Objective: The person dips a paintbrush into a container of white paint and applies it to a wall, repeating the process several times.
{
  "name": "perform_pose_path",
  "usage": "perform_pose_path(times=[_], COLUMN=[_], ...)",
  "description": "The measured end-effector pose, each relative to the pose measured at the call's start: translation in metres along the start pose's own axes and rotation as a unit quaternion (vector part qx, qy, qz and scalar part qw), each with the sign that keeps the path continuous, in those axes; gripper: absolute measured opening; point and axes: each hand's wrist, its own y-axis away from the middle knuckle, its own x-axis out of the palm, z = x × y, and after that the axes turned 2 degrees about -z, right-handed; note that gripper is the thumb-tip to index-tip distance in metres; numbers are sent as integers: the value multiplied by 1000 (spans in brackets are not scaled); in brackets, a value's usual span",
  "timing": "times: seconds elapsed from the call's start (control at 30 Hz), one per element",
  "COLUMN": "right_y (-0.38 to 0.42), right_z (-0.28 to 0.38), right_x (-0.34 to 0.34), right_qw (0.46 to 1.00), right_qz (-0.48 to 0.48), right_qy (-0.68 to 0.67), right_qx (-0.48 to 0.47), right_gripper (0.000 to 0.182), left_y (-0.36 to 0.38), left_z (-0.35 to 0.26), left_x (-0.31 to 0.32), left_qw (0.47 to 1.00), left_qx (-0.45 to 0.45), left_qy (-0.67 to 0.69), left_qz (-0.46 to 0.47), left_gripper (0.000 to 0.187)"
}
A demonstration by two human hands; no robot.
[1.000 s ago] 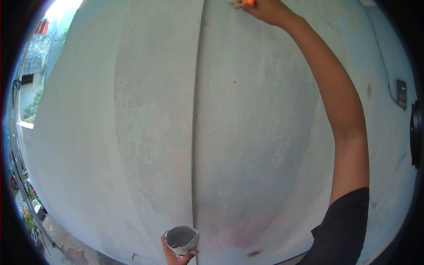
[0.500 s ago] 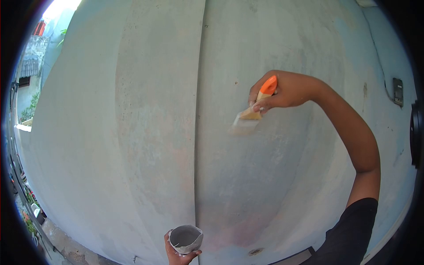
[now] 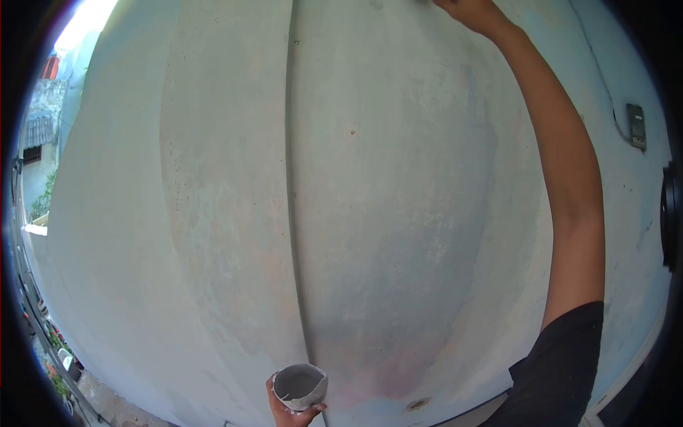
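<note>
My left hand is wrapped around a small paint cup at the bottom of the view. Its rim is uneven, grey paint lies inside, and white smears mark the fingers. High up, my right hand reaches against the pale blue-grey wall, its fingers cut off by the top edge. The paintbrush with the orange-tipped handle, seen in its grip a moment ago, is almost wholly out of view. Patchy darker grey coats the wall below that hand.
A vertical seam divides the wall. At right hangs a dark switch box with a cable. A small hole shows low in the wall. Plants and buildings stand beyond the left edge.
My right hand has risen from mid-wall to the top edge, carrying the paintbrush out of sight. The wall has shifted slightly left in view. My left hand still holds the cup.
</note>
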Motion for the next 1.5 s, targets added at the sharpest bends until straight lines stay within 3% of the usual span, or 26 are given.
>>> perform_pose_path(times=[0.07, 0.13, 0.27, 0.33, 0.37, 0.43, 0.47, 0.6, 0.73, 0.87, 0.93, 0.97, 1.03, 1.13, 1.17, 1.3, 1.37, 1.5], right_y=[22, 52, 118, 135, 137, 138, 135, 84, 29, -26, -35, -33, -29, -4, 3, 48, 67, 86], right_z=[9, 32, 94, 129, 129, 128, 121, 88, 58, 27, -2, 0, 6, 28, 40, 85, 104, 122], right_x=[15, 22, 10, -5, -5, -5, -1, 13, 12, -5, 13, 21, 34, 37, 25, 15, 8, -6], right_qw=[992, 989, 955, 880, 880, 820, 821, 912, 976, 987, 994, 995, 996, 995, 986, 967, 908, 860], right_qz=[119, 131, 263, 416, 417, 475, 475, 340, 177, 157, 47, 45, 82, 95, 161, 237, 352, 413], right_qy=[32, 54, -131, -193, -192, -240, -239, -118, -39, 5, 90, 88, 25, -29, -31, -39, -163, -236], right_qx=[-31, 31, -36, 120, 121, 209, 210, 197, 119, 38, -32, -34, 35, -22, 16, 84, 157, 184], right_gripper=[16, 12, 12, 12, 12, 13, 13, 19, 21, 16, 16, 16, 17, 17, 18, 19, 16, 18], left_y=[-1, -2, -8, -9, -8, -9, -8, -5, 1, 2, 2, 3, 4, 9, 11, 11, 14, 17], left_z=[1, 2, 7, 10, 12, 14, 13, 4, 1, -1, -2, -5, -11, -5, -4, -1, -3, -13], left_x=[2, 7, 13, 19, 22, 31, 33, 40, 40, 32, 29, 29, 29, 22, 19, 12, 6, 0], left_qw=[1000, 999, 1000, 997, 997, 995, 995, 993, 996, 996, 999, 999, 999, 999, 999, 998, 998, 997], left_qx=[-2, -17, -12, -50, -51, -17, -17, -24, -18, -17, 0, 1, -3, -20, -21, -35, -33, -8], left_qy=[-14, 25, 8, 32, 33, 48, 48, 70, 74, 69, 37, 36, 43, 36, 37, 46, 47, 55], left_qz=[16, 18, 27, 51, 52, 88, 90, 95, 52, 49, 25, 22, -8, -11, -10, 20, 32, 47], left_gripper=[103, 103, 103, 103, 103, 104, 104, 104, 104, 105, 106, 106, 106, 107, 107, 108, 108, 109])
